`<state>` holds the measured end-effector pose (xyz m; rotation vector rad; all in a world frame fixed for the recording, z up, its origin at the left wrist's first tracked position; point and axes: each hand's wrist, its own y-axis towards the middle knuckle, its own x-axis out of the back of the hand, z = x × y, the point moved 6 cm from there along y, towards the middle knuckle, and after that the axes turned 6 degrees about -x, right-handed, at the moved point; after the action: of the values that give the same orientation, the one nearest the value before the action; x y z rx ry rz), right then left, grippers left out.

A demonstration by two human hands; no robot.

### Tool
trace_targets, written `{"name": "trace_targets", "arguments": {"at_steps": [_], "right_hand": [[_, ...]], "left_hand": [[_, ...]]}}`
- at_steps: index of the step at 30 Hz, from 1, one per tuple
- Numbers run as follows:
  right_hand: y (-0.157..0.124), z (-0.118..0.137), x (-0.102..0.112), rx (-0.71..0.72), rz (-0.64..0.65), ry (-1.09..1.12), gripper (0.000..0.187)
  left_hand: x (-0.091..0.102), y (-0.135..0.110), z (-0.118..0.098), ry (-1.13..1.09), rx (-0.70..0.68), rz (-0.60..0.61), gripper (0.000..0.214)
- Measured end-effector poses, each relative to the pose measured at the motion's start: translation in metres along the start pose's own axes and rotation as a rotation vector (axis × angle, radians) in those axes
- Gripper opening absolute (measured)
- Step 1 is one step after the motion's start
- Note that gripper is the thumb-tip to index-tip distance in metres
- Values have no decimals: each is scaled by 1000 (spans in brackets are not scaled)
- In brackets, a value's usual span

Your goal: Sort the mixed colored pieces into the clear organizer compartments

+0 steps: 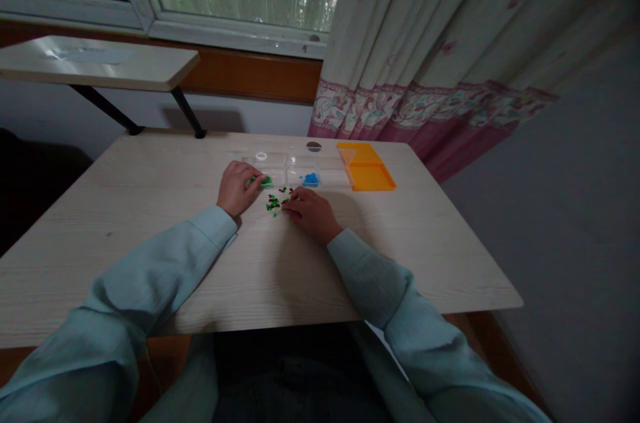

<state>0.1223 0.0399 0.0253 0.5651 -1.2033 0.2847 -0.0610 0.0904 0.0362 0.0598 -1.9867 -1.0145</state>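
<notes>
My left hand (239,187) is at the near-left compartment of a clear divided plastic box (287,173). Its thumb and fingers come together over small green pieces (267,181) there; whether they hold one is hidden. Blue pieces (311,179) lie in the near-right compartment. In front of the box, a loose pile of tiny green and dark red pieces (273,203) is spread on the table. My right hand (314,215) reaches to the right side of this pile, fingertips pinched together and touching the pieces. What the pinch holds is too small to make out.
An orange plastic tray (373,173) lies right of the clear box, partly beneath a transparent part. A dark round spot (314,147) shows at the table's back edge. On the back left stands a raised shelf (150,73) on black legs. A curtain (400,63) hangs behind the table (165,243).
</notes>
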Motion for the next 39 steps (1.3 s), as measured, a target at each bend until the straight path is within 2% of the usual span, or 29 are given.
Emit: {"name": "trace_targets", "arguments": {"at_steps": [9, 18, 24, 31, 34, 39], "right_hand": [[1, 6, 3, -10, 39, -41, 17], [0, 2, -1, -37, -53, 23, 11], [2, -9, -2, -60, -103, 193, 8], [2, -30, 3, -257, -140, 436, 12], [2, -34, 2, -281, -139, 517, 13], [4, -41, 1, -319, -196, 674, 17]], "left_hand": [[-1, 0, 1, 21, 38, 29, 25], [-2, -1, 3, 29, 48, 22, 25], [-6, -3, 8, 30, 44, 32, 27], [-5, -3, 7, 14, 27, -7, 28], [-3, -3, 1, 8, -2, 2, 28], [-3, -2, -22, -10, -160, 63, 27]]}}
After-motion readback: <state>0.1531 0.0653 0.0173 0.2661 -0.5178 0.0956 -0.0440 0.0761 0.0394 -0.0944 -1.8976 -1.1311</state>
